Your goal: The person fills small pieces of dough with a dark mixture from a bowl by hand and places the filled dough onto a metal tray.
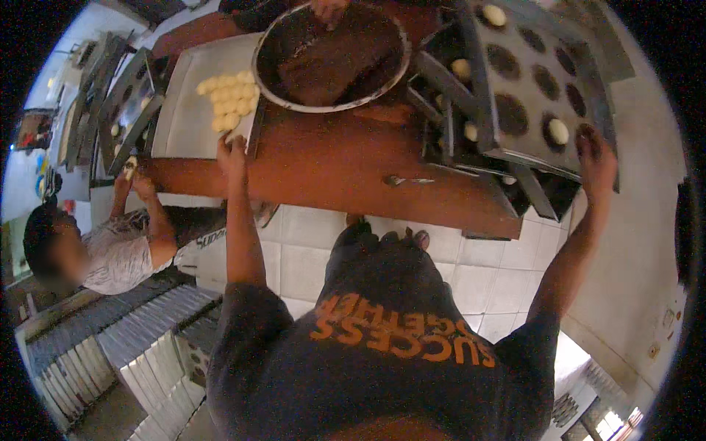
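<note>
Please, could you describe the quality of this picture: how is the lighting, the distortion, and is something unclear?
Head view: round fisheye image with black corners, surroundings leaning near its rim; head view: dim, grainy light, the wide bowl dark inside, the dough balls pale; head view: bright glare at lower right; head view: finger detail of the left hand is soft.

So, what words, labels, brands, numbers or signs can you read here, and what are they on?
I don't copy wording out, so I'll only place it:
Large orange capitals, upside down in view: on the camera wearer's dark short-sleeved T-shirt.
Partly hidden lettering: on the co-worker's light-and-dark clothing.
Small colourful items at far left: too blurred to read.
Grey metal baking tray with round dark patches: none visible.
</note>
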The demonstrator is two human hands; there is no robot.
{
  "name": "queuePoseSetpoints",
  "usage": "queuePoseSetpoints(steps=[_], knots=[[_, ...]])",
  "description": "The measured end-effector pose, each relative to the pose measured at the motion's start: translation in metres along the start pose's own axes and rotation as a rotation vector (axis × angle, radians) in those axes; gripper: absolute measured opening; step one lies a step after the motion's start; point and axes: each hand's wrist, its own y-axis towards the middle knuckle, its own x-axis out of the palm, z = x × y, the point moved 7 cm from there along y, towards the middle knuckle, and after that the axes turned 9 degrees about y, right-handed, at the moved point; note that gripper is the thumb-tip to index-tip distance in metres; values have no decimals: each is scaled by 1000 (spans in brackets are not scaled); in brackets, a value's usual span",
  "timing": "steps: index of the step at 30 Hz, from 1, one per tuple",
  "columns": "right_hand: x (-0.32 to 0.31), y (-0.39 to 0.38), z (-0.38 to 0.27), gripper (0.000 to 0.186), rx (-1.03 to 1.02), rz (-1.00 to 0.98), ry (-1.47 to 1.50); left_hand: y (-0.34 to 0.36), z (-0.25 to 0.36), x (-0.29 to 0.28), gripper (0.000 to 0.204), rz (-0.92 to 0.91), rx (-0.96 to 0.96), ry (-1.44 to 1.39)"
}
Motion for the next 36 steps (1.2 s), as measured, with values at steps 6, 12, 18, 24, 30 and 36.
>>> queuePoseSetpoints(steps=[6,12,18,24,30,36], knots=[[28,-96,-97,19,189,316,374,76,-83,-29,65,356,-128,837],[152,-155,-133,15,215,-213,385,99,-87,-9,72,394,-73,759],[218,-174,-113,17,313,-472,395,122,-126,-6,35,158,-422,-69],[298,-181,-69,26,101,-543,129,17,-54,15,26,-300,-516,-1067],[379,-168,-55,30,-122,-786,59,-139,-33,47,29,-459,-81,42],[400,-159,-39,32,-148,-839,269,-149,-32,59,33,-113,352,783]])
